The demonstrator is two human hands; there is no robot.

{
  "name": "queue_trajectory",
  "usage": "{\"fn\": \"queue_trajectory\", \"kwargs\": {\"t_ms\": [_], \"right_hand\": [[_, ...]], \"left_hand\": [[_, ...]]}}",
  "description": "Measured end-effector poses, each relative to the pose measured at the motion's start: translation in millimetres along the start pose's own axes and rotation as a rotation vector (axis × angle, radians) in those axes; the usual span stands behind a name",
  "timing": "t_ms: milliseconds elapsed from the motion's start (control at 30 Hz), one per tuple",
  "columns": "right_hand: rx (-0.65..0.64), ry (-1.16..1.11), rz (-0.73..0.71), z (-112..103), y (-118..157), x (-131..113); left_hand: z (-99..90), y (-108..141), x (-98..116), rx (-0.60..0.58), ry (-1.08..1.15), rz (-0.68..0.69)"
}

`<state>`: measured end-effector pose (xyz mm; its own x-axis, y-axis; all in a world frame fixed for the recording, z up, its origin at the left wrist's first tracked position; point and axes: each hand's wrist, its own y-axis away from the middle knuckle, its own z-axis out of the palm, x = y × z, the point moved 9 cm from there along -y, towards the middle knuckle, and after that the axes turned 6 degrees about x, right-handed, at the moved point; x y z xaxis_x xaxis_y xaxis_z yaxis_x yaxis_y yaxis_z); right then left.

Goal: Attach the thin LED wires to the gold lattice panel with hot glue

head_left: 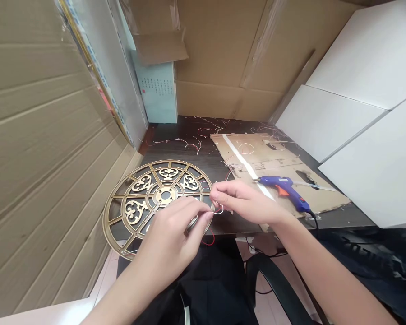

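A round bronze-coloured openwork metal frame [122, 196] with scroll ornaments lies on the dark table, its near edge jutting past the table edge. Over its right part, my left hand [177, 225] pinches a thin white wire [219, 212] between thumb and forefinger. My right hand [238, 201] is closed at the frame's right rim, fingertips bent together at the same wire. A red wire [209, 239] loops down below my hands. Exactly what the right fingertips hold is partly hidden.
Right of my hands, a blue hot glue gun [287, 188] rests on a cardboard sheet [301, 167]. Loose thin wires [189, 143] lie at the back of the table [165, 131]. Cardboard walls [216, 97] and white boxes [331, 117] enclose it. A chair armrest [274, 280] is below.
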<state>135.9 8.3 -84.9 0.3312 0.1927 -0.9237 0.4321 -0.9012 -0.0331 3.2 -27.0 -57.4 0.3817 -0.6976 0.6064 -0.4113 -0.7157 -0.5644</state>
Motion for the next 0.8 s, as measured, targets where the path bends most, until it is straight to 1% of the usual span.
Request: {"fn": "queue_trajectory", "kwargs": {"t_ms": [133,233,333,433,533,600,700,767,800], "right_hand": [[-0.059,0.15,0.112,-0.6,-10.7,10.6],[-0.085,0.253,0.147,-1.1,-15.1,14.2],[-0.078,0.331,0.189,-4.4,-19.0,14.9],[-0.036,0.357,0.221,-10.2,-23.8,13.5],[-0.008,0.322,0.201,-13.2,-28.2,11.0],[0.011,0.269,0.181,-14.4,-28.9,10.8],[0.11,0.141,0.16,-21.9,-25.4,11.7],[0.178,0.065,0.111,-27.0,-20.9,9.0],[0.187,0.047,0.08,-27.3,-18.4,6.9]], "left_hand": [[-1.1,1.8,1.1,0.034,-0.077,0.046],[-1.0,0.0,2.5,0.086,-0.141,0.083],[4.0,-5.4,0.1,0.098,-0.156,0.09],[11.2,-11.2,-6.3,0.07,-0.082,0.058],[11.6,-15.8,-14.7,0.083,-0.008,-0.023],[8.9,-18.0,-22.9,0.103,0.042,-0.128],[4.8,-19.0,-35.5,0.126,0.118,-0.302],[3.9,-18.2,-41.9,0.13,0.164,-0.395],[3.9,-17.6,-44.4,0.131,0.185,-0.431]]}}
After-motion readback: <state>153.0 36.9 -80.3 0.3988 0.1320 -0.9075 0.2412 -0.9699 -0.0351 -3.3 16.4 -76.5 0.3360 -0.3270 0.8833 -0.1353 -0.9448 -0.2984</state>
